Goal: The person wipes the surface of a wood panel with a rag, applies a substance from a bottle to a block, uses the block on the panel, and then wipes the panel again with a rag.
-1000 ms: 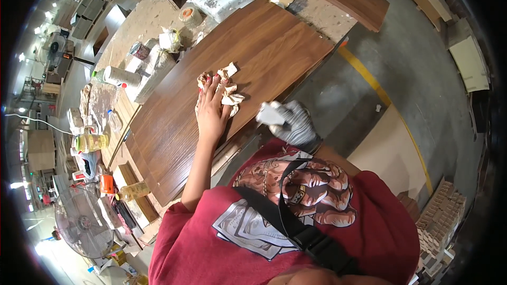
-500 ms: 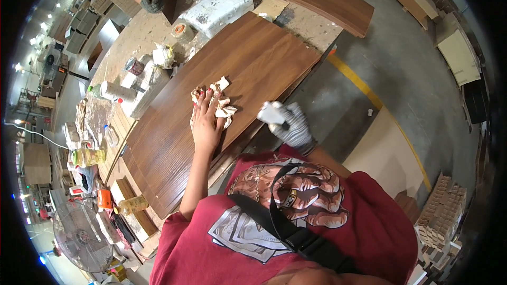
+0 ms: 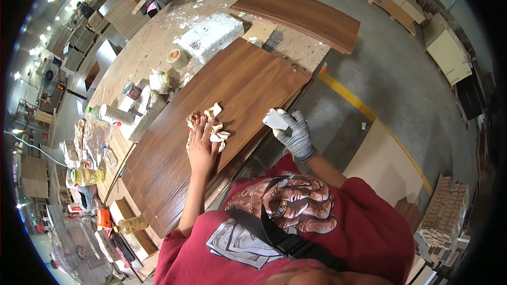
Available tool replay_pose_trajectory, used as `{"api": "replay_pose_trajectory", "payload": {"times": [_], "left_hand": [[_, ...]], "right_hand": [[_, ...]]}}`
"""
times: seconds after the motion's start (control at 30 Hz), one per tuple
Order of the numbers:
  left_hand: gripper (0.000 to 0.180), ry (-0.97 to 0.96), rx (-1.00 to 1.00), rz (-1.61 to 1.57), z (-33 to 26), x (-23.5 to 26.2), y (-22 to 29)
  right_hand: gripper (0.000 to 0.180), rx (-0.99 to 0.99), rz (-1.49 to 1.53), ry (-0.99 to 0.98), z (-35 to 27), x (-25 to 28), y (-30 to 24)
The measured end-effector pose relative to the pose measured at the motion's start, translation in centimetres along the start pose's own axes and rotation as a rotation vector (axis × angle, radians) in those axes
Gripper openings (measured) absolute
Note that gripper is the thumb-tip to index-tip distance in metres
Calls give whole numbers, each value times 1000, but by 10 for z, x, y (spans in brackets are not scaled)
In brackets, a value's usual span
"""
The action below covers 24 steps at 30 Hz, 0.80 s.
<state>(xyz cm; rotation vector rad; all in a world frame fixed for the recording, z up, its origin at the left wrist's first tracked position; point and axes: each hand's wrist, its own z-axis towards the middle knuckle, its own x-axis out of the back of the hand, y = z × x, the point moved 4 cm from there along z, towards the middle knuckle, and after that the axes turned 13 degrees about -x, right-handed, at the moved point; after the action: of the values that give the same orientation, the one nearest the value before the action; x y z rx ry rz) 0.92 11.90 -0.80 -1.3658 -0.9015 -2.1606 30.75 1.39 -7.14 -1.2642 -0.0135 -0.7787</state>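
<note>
Left hand [image 3: 201,149] spread over rag [image 3: 218,135] on board [image 3: 251,84]; right hand [image 3: 298,136] gripping white piece [image 3: 274,120].

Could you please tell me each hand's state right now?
Left hand: open, resting on a crumpled cream wad, cloth or paper.
Right hand: closed, holding a small, flat white piece.

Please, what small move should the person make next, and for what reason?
Probably draw the white piece in the gloved right hand lightly along the near edge of the brown panel: it is held close to that edge, and the bare left hand, resting on a crumpled cream wad on the panel, could steady the work.
</note>
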Motion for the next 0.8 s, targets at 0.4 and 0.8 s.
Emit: {"api": "replay_pose_trajectory", "payload": {"times": [0.4,0.8], "left_hand": [[64,-33,-7,0,4,7,7],[70,-168,30,105,39,-24,22]], "right_hand": [[49,-301,224,358,102,106,114],[36,-400,274,417,124,143,173]]}}
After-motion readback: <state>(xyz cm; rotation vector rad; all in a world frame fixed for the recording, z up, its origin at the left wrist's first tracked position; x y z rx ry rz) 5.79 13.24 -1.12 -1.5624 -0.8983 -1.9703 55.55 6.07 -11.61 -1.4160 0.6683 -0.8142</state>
